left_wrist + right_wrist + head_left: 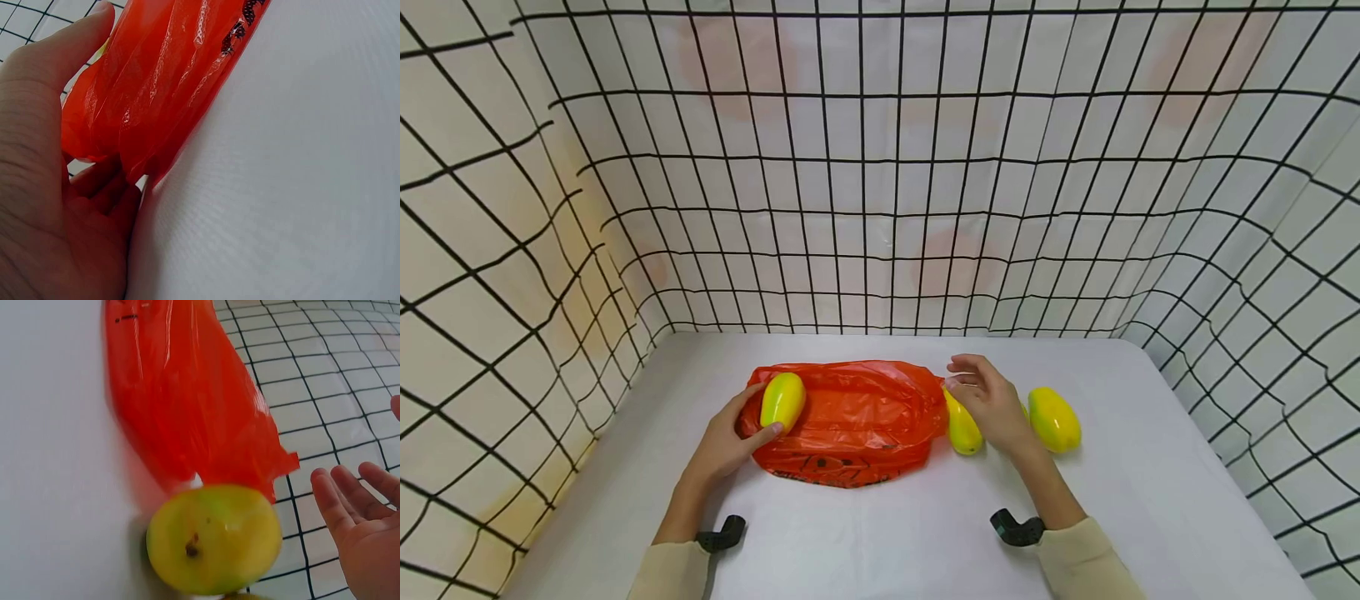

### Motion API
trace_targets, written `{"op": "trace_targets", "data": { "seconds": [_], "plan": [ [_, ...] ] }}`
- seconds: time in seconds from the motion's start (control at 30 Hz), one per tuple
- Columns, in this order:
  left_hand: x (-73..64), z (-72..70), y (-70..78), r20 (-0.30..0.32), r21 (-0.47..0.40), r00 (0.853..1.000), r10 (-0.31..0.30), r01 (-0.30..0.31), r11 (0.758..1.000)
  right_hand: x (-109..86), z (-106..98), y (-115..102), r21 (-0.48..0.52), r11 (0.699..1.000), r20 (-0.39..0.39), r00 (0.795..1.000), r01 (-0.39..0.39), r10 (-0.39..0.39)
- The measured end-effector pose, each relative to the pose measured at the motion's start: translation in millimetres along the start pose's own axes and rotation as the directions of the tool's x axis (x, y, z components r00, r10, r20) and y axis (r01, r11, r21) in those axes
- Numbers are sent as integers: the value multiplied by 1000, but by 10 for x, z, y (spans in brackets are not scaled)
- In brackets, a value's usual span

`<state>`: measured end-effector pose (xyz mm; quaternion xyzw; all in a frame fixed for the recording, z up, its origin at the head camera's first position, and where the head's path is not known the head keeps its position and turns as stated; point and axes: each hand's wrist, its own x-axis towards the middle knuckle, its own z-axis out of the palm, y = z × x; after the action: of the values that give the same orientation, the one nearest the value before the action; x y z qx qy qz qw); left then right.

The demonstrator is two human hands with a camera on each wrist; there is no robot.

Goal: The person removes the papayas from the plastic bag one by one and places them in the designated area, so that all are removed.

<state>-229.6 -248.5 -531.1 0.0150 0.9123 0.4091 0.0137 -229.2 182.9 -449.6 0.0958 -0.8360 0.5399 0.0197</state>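
A red plastic bag (857, 408) lies spread with its mouth upward on the white table. A yellow mango (782, 402) rests at the bag's left end. My left hand (726, 437) grips that end, its thumb by the mango; in the left wrist view the fingers curl behind the red film. My right hand (988, 404) hovers by the bag's right end with relaxed fingers, holding nothing. Below it sits a second mango (964, 427), partly covered in the head view; the right wrist view shows a yellow-green mango (215, 540) against the bag.
Right of my right wrist lies another mango (1054, 420), with a yellow sliver beside it mostly hidden by the wrist. Black grid netting (880, 212) over white sheeting rises around the back and sides of the table (865, 542). Black bands (722, 533) circle both wrists.
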Motion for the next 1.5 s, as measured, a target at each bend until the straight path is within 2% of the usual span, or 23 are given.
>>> {"op": "trace_targets", "data": {
  "seconds": [0.2, 0.57, 0.7, 1.0, 1.23, 1.5],
  "plan": [
    [-23, -2, 23, 8, -24, 1000, 1, -1, 1000, 59, 149, -21, 13, 999, 25, 999, 44, -44],
    [-29, -14, 12, -7, -11, 1000, 19, -19, 1000, 111, 417, -151, 66, 997, 100, 994, 28, -35],
    [-37, -13, -9, -10, -15, 1000, 30, -30, 999, 128, 553, -138, 49, 999, 124, 992, 11, -17],
    [-23, -5, -12, -8, -28, 1000, 7, -7, 1000, 168, 820, -165, 38, 999, 135, 990, 25, -29],
    [-6, 5, 1, -19, -24, 999, 30, -30, 999, 215, 961, -183, 47, 998, 159, 986, 31, -39],
    [-8, 5, -12, -11, -13, 1000, 11, -11, 1000, 269, 1143, -215, 21, 999, 202, 979, 28, -31]
  ]
}}
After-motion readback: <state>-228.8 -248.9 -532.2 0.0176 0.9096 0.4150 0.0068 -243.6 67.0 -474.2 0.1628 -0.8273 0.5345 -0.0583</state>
